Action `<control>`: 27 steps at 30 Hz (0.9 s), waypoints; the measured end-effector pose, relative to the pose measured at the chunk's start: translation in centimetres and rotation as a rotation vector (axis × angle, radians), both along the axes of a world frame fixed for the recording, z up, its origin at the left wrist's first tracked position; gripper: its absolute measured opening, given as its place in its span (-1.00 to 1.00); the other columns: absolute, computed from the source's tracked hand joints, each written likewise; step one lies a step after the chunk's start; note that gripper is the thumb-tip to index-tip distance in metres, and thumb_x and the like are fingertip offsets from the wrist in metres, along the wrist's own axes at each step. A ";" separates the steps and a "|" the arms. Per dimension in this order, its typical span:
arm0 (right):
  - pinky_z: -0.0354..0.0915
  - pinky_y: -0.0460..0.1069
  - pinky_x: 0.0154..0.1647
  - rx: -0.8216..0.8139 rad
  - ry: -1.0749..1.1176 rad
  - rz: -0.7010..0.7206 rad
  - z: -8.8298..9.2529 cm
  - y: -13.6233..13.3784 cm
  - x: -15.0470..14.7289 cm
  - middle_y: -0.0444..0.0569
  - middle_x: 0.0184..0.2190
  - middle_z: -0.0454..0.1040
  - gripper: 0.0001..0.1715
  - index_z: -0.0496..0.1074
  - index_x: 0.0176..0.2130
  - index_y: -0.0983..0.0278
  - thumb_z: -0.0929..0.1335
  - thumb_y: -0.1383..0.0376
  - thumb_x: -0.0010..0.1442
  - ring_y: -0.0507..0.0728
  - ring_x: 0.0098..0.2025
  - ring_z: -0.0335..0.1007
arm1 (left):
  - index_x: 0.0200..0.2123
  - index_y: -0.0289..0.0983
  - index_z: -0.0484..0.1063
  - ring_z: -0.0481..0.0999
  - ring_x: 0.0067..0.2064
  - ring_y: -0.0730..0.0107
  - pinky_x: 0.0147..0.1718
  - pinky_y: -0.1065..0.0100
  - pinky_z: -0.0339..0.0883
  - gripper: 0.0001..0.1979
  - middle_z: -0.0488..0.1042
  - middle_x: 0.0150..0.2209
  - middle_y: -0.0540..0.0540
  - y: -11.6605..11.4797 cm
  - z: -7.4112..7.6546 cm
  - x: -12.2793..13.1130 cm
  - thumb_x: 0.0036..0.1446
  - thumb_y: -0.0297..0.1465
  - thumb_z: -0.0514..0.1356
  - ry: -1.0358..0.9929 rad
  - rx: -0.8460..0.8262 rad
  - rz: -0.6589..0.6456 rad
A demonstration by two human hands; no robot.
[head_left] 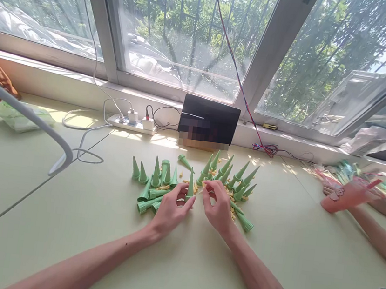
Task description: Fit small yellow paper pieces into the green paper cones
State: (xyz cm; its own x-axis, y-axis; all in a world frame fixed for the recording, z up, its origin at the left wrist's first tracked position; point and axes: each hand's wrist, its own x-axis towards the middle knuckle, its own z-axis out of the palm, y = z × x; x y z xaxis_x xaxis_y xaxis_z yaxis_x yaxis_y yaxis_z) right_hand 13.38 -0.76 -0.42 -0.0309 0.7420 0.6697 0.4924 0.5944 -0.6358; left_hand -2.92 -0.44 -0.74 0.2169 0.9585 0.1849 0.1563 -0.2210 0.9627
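Note:
Several green plastic cones (226, 174) stand or lie on the pale table (65, 213), with small yellow bits (212, 171) scattered among them. My left hand (171, 210) is curled around one upright green cone (190, 186), fingers closed on its base. My right hand (218, 206) sits just right of it, its fingertips pinched together on a small yellow bit near the cone. More green cones lie flat by my left hand (147, 202).
A dark tablet (209, 118) leans at the window sill behind the cones. A white power strip (132, 123) with cables lies to its left. Another person's hands hold a pink object (346, 196) at the right. A white lamp arm (24, 114) crosses the left.

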 end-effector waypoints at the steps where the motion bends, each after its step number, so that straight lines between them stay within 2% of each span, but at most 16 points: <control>1: 0.46 -0.01 -0.28 0.010 0.005 0.001 0.0 0.0 0.0 0.00 -0.24 0.37 -0.79 0.37 -0.07 0.23 0.26 0.41 0.31 0.09 -0.25 0.38 | -0.02 -0.28 0.31 0.58 -0.30 0.33 -0.27 0.22 0.57 -0.61 0.46 -0.24 -0.07 0.0 0.1 0.0 0.17 -0.19 0.22 -0.001 -0.001 0.002; 14: 0.48 0.00 -0.29 0.016 -0.006 0.096 0.3 -0.2 0.0 -0.02 -0.25 0.36 -0.75 0.37 -0.06 0.20 0.28 0.44 0.28 0.09 -0.27 0.39 | 0.01 -0.30 0.31 0.59 -0.36 0.34 -0.32 0.25 0.56 -0.59 0.47 -0.31 -0.05 0.0 0.3 0.1 0.17 -0.20 0.22 -0.027 -0.007 -0.024; 27: 0.48 0.02 -0.27 -0.012 0.004 0.089 0.0 0.0 0.2 -0.02 -0.25 0.36 -0.76 0.37 -0.06 0.20 0.27 0.43 0.30 0.10 -0.27 0.41 | 0.00 -0.28 0.31 0.55 -0.38 0.39 -0.32 0.22 0.59 -0.59 0.43 -0.34 0.00 -0.2 0.3 0.1 0.16 -0.20 0.23 -0.054 -0.017 -0.035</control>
State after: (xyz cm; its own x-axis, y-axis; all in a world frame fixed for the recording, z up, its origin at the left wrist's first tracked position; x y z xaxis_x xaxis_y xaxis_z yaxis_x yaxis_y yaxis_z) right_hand 13.63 -0.77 -0.40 -0.0944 0.7445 0.6609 0.4357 0.6278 -0.6450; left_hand -2.82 -0.62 -0.40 0.2406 0.9537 0.1805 0.0969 -0.2086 0.9732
